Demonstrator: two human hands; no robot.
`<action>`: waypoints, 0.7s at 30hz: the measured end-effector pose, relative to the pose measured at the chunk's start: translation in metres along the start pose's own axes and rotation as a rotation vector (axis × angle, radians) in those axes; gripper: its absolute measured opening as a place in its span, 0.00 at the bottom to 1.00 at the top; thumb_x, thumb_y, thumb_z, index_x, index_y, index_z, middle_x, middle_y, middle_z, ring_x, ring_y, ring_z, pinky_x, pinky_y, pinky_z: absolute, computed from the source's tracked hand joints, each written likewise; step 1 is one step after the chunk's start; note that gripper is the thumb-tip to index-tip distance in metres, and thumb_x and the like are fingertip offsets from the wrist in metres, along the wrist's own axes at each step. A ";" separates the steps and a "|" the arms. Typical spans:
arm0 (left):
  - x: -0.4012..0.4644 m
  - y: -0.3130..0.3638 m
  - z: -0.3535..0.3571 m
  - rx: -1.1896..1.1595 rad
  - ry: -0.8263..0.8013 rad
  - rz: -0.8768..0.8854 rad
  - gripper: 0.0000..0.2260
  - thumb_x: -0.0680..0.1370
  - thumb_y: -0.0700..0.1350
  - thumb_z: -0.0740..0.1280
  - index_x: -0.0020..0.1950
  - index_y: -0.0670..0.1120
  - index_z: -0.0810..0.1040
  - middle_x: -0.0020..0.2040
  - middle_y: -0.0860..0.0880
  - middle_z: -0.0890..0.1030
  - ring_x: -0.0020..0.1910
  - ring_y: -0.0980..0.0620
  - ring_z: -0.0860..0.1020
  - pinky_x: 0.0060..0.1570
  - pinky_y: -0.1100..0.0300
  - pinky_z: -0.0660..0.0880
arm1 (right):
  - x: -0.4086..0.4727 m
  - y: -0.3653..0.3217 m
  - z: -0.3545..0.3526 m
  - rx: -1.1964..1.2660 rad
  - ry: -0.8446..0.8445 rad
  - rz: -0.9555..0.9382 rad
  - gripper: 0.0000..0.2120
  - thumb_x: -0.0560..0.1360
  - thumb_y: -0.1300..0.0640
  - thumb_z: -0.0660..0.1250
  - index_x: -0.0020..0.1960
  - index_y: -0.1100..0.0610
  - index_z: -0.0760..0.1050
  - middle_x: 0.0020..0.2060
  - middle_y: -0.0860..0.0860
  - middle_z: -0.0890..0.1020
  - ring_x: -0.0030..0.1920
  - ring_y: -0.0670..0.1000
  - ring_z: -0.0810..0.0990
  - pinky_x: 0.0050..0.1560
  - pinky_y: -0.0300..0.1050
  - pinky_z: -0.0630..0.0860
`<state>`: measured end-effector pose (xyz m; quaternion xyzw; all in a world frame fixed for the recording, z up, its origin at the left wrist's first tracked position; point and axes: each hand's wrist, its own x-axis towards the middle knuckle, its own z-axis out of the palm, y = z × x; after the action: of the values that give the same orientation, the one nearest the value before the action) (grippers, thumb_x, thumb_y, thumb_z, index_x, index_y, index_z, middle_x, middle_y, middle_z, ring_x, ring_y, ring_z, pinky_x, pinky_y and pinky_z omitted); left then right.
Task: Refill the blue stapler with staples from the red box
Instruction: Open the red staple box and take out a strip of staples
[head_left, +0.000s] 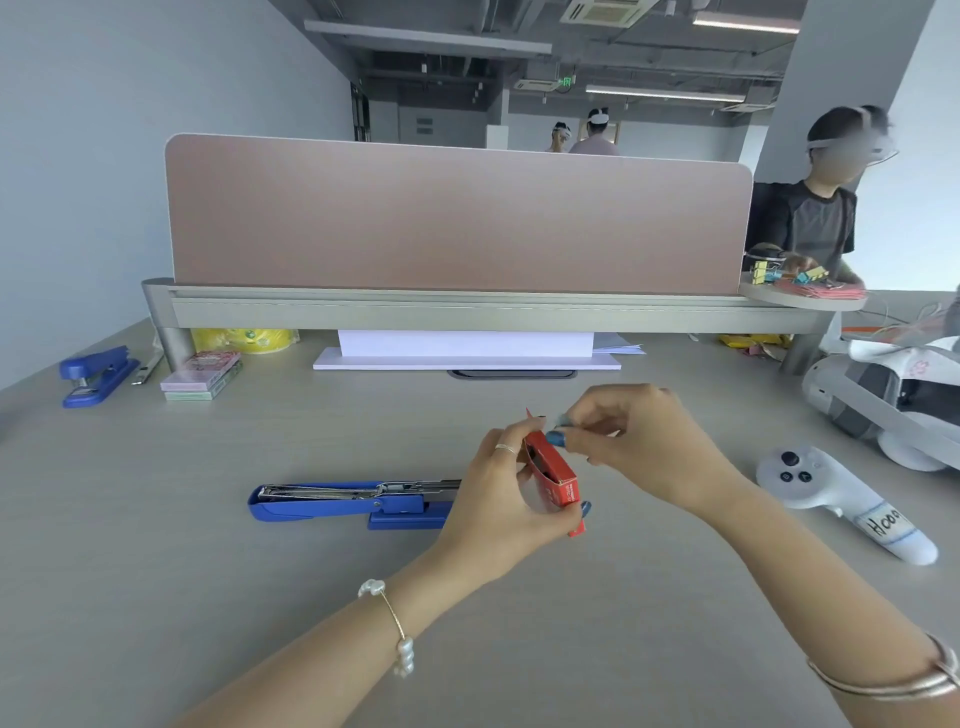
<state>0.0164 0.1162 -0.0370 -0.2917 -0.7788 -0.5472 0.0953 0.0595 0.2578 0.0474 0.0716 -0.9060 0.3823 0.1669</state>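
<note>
A blue stapler (332, 506) lies flipped wide open on the grey desk, its metal staple channel facing up; its right end is hidden behind my left hand. My left hand (498, 499) grips a small red staple box (553, 475) above the desk, just right of the stapler, with the box's end flap open. My right hand (639, 447) is at the box's upper end, thumb and forefinger pinched together there. Whether staples are between those fingers is not visible.
A second blue stapler (93, 374) sits closed at the far left beside stacked note pads (200, 374). A white controller (836, 499) and a headset (893, 400) lie at the right. A pink divider (457, 218) backs the desk; a person works beyond its right end.
</note>
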 end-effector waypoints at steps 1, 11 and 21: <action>0.000 0.001 0.002 -0.013 -0.009 -0.009 0.32 0.62 0.49 0.77 0.62 0.54 0.68 0.56 0.53 0.69 0.53 0.58 0.75 0.56 0.62 0.75 | 0.001 0.000 -0.001 0.056 0.018 0.026 0.03 0.69 0.59 0.71 0.37 0.57 0.79 0.33 0.51 0.84 0.34 0.45 0.82 0.36 0.33 0.79; 0.001 -0.008 0.009 -0.041 -0.140 -0.083 0.32 0.61 0.51 0.78 0.57 0.58 0.63 0.59 0.52 0.66 0.56 0.54 0.75 0.55 0.56 0.77 | 0.006 0.008 -0.002 0.343 -0.009 0.169 0.06 0.67 0.62 0.72 0.42 0.63 0.80 0.35 0.54 0.86 0.35 0.49 0.84 0.36 0.31 0.79; -0.003 -0.013 0.013 0.185 -0.286 -0.064 0.36 0.64 0.54 0.76 0.67 0.53 0.64 0.62 0.51 0.72 0.55 0.56 0.74 0.51 0.65 0.73 | 0.005 0.016 0.007 0.154 -0.083 0.194 0.04 0.70 0.56 0.69 0.39 0.47 0.81 0.36 0.42 0.84 0.37 0.42 0.83 0.33 0.30 0.77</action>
<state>0.0135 0.1241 -0.0534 -0.3316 -0.8403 -0.4288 -0.0073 0.0489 0.2641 0.0334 0.0122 -0.8827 0.4619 0.0857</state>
